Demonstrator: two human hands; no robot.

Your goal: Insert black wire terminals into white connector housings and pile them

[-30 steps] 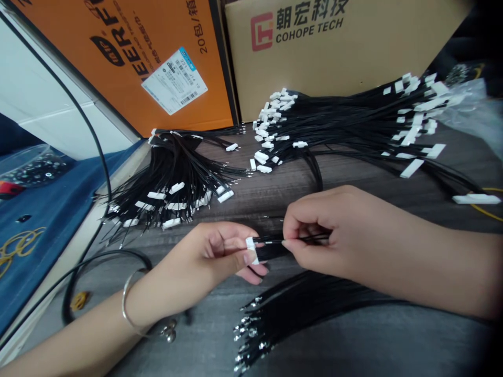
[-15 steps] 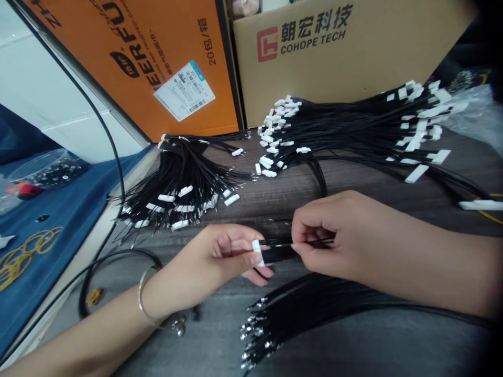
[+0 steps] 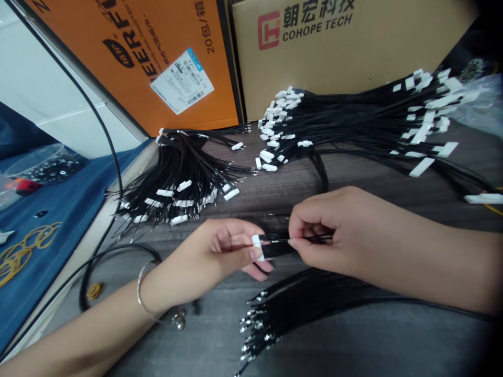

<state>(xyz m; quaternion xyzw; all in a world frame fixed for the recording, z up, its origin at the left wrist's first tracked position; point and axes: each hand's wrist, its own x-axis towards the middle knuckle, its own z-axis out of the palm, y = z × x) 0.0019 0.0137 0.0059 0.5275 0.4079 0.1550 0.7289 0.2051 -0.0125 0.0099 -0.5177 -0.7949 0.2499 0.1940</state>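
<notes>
Between the thumb and fingers of my left hand (image 3: 231,248) is a small white connector housing (image 3: 258,247), with black wires running out of its right side. My right hand (image 3: 326,230) is closed just to the right, thumb and forefinger pinching thin black wires (image 3: 281,241) a short way from the housing. A loose bundle of black wires with shiny metal terminals (image 3: 255,324) lies below both hands. Whether the pinched wire's tip is seated in the housing is too small to tell.
Behind my hands lie a pile of black wires with white connectors (image 3: 184,173) and a bigger cable bundle (image 3: 346,120). An orange box (image 3: 137,63) and a brown carton (image 3: 377,57) stand at the back. A thick black cable (image 3: 118,251) loops at left, near yellow rubber bands (image 3: 23,251).
The view has shifted slightly, so the background sits a little higher. Both hands keep their grips, with the right hand still pinching wires close to the white housing.
</notes>
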